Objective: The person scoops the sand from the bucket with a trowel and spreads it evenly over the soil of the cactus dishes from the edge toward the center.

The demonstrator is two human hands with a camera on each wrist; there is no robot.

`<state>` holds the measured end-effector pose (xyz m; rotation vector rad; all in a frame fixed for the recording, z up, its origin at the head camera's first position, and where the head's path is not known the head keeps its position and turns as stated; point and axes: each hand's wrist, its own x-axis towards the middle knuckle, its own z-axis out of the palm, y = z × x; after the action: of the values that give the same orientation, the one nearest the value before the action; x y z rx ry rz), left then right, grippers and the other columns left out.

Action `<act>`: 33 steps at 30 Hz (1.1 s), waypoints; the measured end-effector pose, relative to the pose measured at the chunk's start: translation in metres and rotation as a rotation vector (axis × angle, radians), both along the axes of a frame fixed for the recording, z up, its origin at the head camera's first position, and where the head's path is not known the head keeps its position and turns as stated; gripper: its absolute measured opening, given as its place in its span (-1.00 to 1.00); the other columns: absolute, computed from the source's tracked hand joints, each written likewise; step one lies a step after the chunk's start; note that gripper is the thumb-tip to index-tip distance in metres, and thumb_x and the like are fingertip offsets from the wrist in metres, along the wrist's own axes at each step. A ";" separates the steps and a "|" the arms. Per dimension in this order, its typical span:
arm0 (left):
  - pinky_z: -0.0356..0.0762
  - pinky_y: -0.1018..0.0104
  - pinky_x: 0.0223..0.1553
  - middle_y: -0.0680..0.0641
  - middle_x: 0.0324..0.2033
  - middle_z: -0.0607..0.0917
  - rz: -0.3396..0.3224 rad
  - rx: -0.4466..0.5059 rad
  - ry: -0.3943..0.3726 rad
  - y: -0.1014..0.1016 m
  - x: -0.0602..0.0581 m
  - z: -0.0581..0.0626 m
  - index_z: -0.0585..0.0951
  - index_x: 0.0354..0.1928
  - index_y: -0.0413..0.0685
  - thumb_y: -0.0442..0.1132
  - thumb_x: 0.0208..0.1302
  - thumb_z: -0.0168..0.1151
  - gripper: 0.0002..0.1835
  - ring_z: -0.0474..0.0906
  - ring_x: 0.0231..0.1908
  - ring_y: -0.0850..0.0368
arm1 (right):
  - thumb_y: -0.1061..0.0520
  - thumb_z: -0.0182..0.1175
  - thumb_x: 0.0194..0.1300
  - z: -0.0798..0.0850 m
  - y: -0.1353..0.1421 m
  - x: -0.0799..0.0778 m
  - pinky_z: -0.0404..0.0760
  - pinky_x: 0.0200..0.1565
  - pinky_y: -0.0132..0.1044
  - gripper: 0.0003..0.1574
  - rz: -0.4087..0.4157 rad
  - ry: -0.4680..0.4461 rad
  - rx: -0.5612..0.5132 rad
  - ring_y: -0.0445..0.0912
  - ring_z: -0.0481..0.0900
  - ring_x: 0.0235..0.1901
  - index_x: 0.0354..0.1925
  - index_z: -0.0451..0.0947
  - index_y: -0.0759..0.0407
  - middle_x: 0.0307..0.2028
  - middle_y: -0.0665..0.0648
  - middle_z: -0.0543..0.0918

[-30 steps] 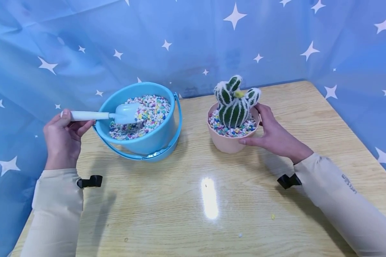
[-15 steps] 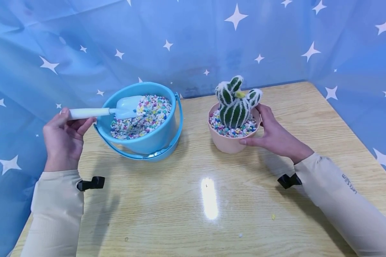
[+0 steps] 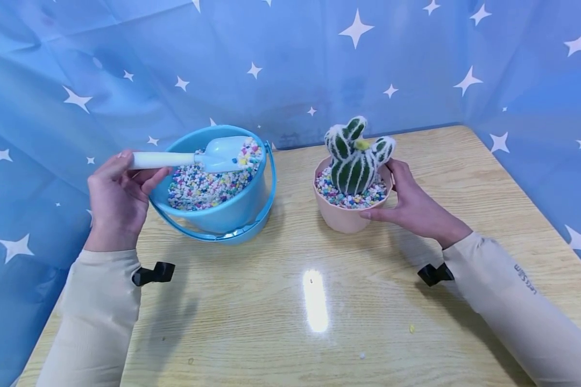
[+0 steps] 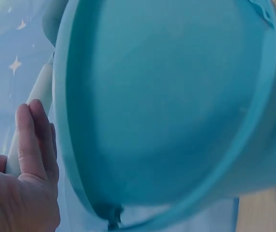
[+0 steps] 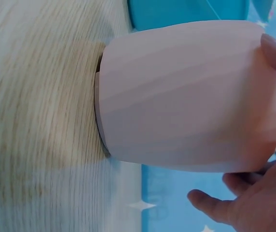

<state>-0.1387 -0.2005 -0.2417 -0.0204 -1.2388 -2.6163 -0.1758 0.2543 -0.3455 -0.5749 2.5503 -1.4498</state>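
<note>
My left hand [image 3: 121,201] grips the white handle of a small light-blue shovel [image 3: 222,154]. Colored pebbles lie at the tip of its blade, which is above the blue bucket [image 3: 222,207]. More mixed pebbles [image 3: 203,185] fill part of that bucket. In the left wrist view the bucket's wall [image 4: 162,106] takes up most of the picture, and the shovel's blade is mostly out of sight. My right hand [image 3: 411,201] holds the rim of a pink flowerpot [image 3: 341,217], thumb on the near side. A green cactus [image 3: 353,169] with white fuzz stands in the pot among pebbles.
Both containers stand on a wooden table [image 3: 252,322], the bucket left of the pot. Behind them hangs a blue curtain [image 3: 290,64] with white stars. The bucket's handle [image 3: 193,232] hangs down at its front. A few tiny bits lie on the tabletop.
My left hand has moved right, carrying the shovel up and across to the bucket's right rim with pebbles on its blade. The right hand and the pot have stayed in place.
</note>
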 end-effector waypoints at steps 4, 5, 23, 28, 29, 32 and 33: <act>0.71 0.08 -0.13 -0.33 -0.22 0.64 -0.022 -0.077 -0.008 0.014 -0.004 0.004 0.50 -0.20 -0.40 -0.36 0.48 0.00 -0.82 0.72 -0.39 -0.15 | -0.03 0.49 0.13 0.000 -0.001 0.000 0.09 0.33 0.37 0.36 0.001 0.010 0.002 0.19 -0.09 0.40 0.55 -0.25 -0.03 0.44 0.22 -0.13; 0.70 0.08 -0.12 -0.33 -0.22 0.65 -0.029 -0.099 -0.012 0.017 -0.005 0.005 0.50 -0.19 -0.40 -0.36 0.48 0.01 -0.83 0.72 -0.39 -0.14 | -0.04 0.49 0.13 0.000 -0.001 0.000 0.09 0.33 0.37 0.36 0.001 0.011 0.000 0.19 -0.09 0.40 0.55 -0.25 -0.03 0.43 0.22 -0.13; 0.68 0.10 -0.10 -0.32 -0.22 0.65 -0.109 -0.291 -0.027 0.055 -0.017 0.008 0.40 -0.14 -0.37 -0.28 0.50 0.05 -0.79 0.73 -0.33 -0.10 | -0.06 0.52 0.09 -0.003 -0.003 0.000 0.15 0.33 0.29 0.33 0.004 0.041 -0.015 0.16 0.00 0.35 0.52 -0.16 0.05 0.35 0.23 -0.01; 0.70 0.12 -0.12 -0.31 -0.20 0.66 -0.125 -0.379 -0.029 0.068 -0.023 0.011 0.44 -0.14 -0.40 -0.29 0.50 0.04 -0.78 0.73 -0.30 -0.08 | -0.11 0.51 0.09 -0.001 -0.003 0.001 0.15 0.31 0.32 0.37 -0.006 0.035 0.014 0.18 0.01 0.35 0.53 -0.19 0.05 0.38 0.24 -0.05; 0.70 0.12 -0.12 -0.31 -0.18 0.64 -0.124 -0.398 -0.033 0.071 -0.025 0.012 0.45 -0.14 -0.40 -0.29 0.50 0.04 -0.78 0.73 -0.30 -0.08 | -0.13 0.51 0.09 -0.001 -0.003 0.001 0.15 0.31 0.32 0.37 -0.010 0.036 0.023 0.18 0.01 0.35 0.53 -0.20 0.04 0.39 0.24 -0.06; 0.70 0.11 -0.12 -0.31 -0.13 0.61 -0.123 -0.448 -0.043 0.079 -0.029 0.014 0.47 -0.16 -0.40 -0.28 0.50 0.04 -0.77 0.74 -0.32 -0.07 | -0.16 0.49 0.10 0.000 -0.002 0.002 0.17 0.29 0.33 0.38 -0.018 0.030 0.043 0.19 0.01 0.34 0.54 -0.23 0.01 0.41 0.24 -0.09; 0.71 0.10 -0.13 -0.31 -0.13 0.60 -0.124 -0.455 -0.045 0.082 -0.031 0.015 0.47 -0.17 -0.39 -0.28 0.50 0.05 -0.78 0.74 -0.33 -0.06 | -0.16 0.49 0.10 0.000 -0.002 0.003 0.17 0.28 0.33 0.38 -0.020 0.029 0.049 0.19 0.01 0.34 0.54 -0.24 0.00 0.41 0.25 -0.10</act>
<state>-0.1694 -0.1189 -0.2270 -0.1230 -1.8757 -2.3821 -0.1730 0.2524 -0.3451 -0.5690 2.6127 -1.3915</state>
